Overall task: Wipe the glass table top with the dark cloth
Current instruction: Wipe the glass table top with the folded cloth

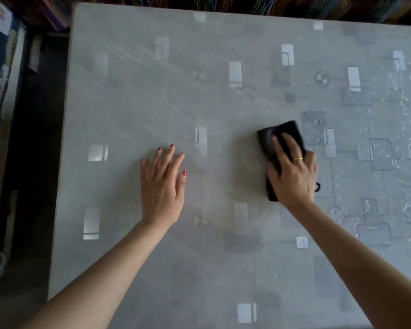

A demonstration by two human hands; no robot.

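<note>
The glass surface [138, 110] fills almost the whole view. It is pale grey, with a pattern of lighter rectangles and squares showing under it or in it. On its right part the glass shows many small bright wavy marks and streaks; the left and middle parts look smooth and dull. Beyond the far edge there is a colourful striped fabric [294, 5]. Along the left edge runs a dark floor [33, 162], and further left lies a patterned textile [0, 67] in blue, white and yellow.

Two bare forearms come from the bottom of the view onto the glass. The left hand [161, 186] lies flat on the surface, a little left of the middle, palm down. Its fingers [169, 157] are straight and slightly spread, and they hold nothing. The nails are painted red.

The right hand [292, 172] rests on the dark cloth [280, 136], right of the middle and well apart from the left hand. Its fingers are stretched forward over the cloth and press it flat against the glass, while the thumb lies along the cloth's left side. A gold ring [298, 159] is on one finger.

The cloth is black and folded into a long shape. Its far end shows beyond the fingertips and its near end shows below the thumb side of the hand.
</note>
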